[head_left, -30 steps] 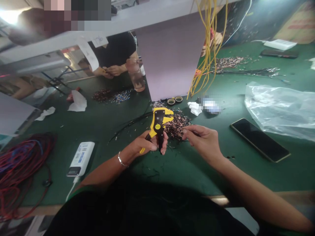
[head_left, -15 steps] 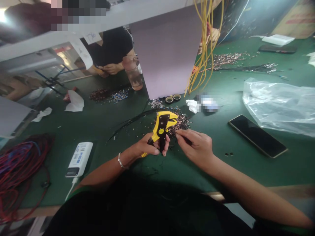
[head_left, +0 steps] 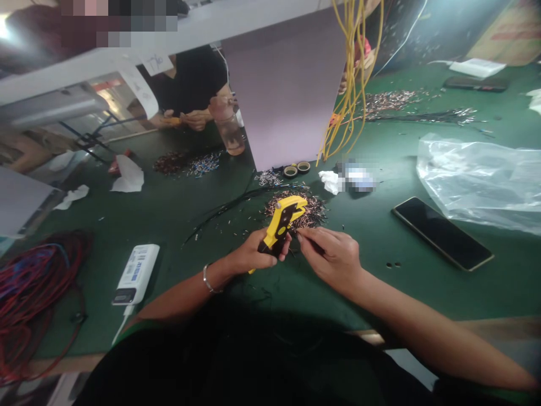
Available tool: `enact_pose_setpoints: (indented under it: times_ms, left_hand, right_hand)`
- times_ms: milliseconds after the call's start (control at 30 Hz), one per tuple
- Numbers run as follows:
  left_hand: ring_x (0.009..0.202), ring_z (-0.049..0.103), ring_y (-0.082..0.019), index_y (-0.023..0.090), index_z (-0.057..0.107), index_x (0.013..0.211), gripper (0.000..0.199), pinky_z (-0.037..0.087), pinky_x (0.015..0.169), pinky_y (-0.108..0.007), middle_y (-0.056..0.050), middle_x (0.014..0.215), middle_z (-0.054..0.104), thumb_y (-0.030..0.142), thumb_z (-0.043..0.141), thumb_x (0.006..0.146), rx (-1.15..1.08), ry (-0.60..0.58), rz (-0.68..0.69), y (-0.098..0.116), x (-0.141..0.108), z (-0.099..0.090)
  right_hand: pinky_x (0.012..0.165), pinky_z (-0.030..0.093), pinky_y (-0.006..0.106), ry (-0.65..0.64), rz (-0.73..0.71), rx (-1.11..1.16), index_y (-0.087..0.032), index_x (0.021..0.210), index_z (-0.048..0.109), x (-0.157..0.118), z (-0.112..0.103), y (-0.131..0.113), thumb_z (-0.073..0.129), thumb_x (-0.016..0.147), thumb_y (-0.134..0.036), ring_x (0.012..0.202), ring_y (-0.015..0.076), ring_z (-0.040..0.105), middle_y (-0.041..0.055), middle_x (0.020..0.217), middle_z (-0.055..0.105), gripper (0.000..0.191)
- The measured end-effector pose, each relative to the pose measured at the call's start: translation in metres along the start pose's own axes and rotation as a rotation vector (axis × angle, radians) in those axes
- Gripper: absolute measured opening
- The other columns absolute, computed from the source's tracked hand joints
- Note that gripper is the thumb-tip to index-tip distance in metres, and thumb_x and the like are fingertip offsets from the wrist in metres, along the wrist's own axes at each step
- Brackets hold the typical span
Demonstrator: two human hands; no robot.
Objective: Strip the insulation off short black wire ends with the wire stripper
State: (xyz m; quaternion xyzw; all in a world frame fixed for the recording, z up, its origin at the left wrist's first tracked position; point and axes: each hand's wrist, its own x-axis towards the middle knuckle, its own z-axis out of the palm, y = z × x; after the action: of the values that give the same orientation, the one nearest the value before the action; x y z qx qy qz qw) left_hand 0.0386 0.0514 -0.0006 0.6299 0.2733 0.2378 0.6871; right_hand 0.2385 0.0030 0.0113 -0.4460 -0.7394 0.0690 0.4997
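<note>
Stripper (head_left: 281, 224), yellow, sits clenched in the left hand (head_left: 249, 254), just over a heap of copper-tipped wire bits (head_left: 310, 208). The right hand (head_left: 332, 258) pinches something too thin to make out. Thin black wires (head_left: 236, 197) lie beside the heap — how many remain unworked, I cannot tell.

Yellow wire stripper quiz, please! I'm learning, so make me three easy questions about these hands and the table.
1. Which hand grips the yellow wire stripper: the left hand or the right hand?
2. True or false: the black phone lies to the right of the right hand.
3. What colour are the wires hanging down above the table?

Key: 1. the left hand; 2. true; 3. yellow.
</note>
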Motion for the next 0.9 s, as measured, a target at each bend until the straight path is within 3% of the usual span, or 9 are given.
enact_pose_setpoints:
  times_ms: [167, 267, 367, 567, 900]
  left_hand:
    - [0.073, 0.056, -0.016, 0.017, 0.052, 0.102, 0.036, 0.049, 0.070, -0.033, -0.003, 0.084, 0.059, 0.016, 0.054, 0.065, 0.444, 0.162, 0.164, -0.003, -0.003, 0.003]
    - [0.081, 0.059, -0.021, 0.016, 0.049, 0.113, 0.045, 0.051, 0.074, -0.039, -0.008, 0.095, 0.061, 0.019, 0.054, 0.068, 0.841, 0.290, 0.358, -0.009, -0.005, 0.002]
    - [0.092, 0.061, -0.027, 0.016, 0.046, 0.121, 0.054, 0.053, 0.079, -0.045, -0.013, 0.104, 0.061, 0.021, 0.054, 0.068, 1.048, 0.380, 0.563, -0.013, -0.005, 0.001]
    - [0.089, 0.061, -0.026, 0.017, 0.045, 0.123, 0.059, 0.055, 0.079, -0.045, -0.012, 0.103, 0.062, 0.019, 0.055, 0.065, 1.103, 0.395, 0.667, -0.011, -0.005, 0.003]
    - [0.090, 0.063, -0.025, 0.018, 0.045, 0.123, 0.058, 0.055, 0.077, -0.043, -0.012, 0.103, 0.062, 0.020, 0.054, 0.065, 1.015, 0.352, 0.613, -0.011, -0.007, 0.002]
  right_hand:
    - [0.055, 0.055, 0.025, -0.022, 0.058, 0.053, -0.016, 0.085, 0.074, -0.001, 0.000, 0.000, 0.055, 0.088, -0.012, 0.056, 0.0155, 0.069, 0.0059, 0.068, 0.075, 0.019]
    - [0.054, 0.054, 0.024, -0.067, 0.145, 0.119, -0.017, 0.082, 0.075, -0.001, 0.000, 0.004, 0.057, 0.086, -0.015, 0.055, 0.0148, 0.069, 0.0043, 0.068, 0.076, 0.019]
    - [0.052, 0.054, 0.024, -0.100, 0.231, 0.208, -0.020, 0.079, 0.077, 0.000, 0.000, 0.008, 0.059, 0.084, -0.019, 0.055, 0.0148, 0.069, 0.0018, 0.067, 0.076, 0.018]
    - [0.056, 0.056, 0.024, -0.135, 0.213, 0.286, -0.023, 0.073, 0.079, 0.003, -0.003, 0.013, 0.060, 0.083, -0.017, 0.061, 0.0166, 0.072, 0.0014, 0.070, 0.077, 0.022]
    - [0.063, 0.059, 0.025, -0.154, 0.164, 0.324, -0.024, 0.080, 0.081, 0.006, -0.008, 0.016, 0.063, 0.082, -0.014, 0.069, 0.0173, 0.075, 0.0025, 0.078, 0.080, 0.021]
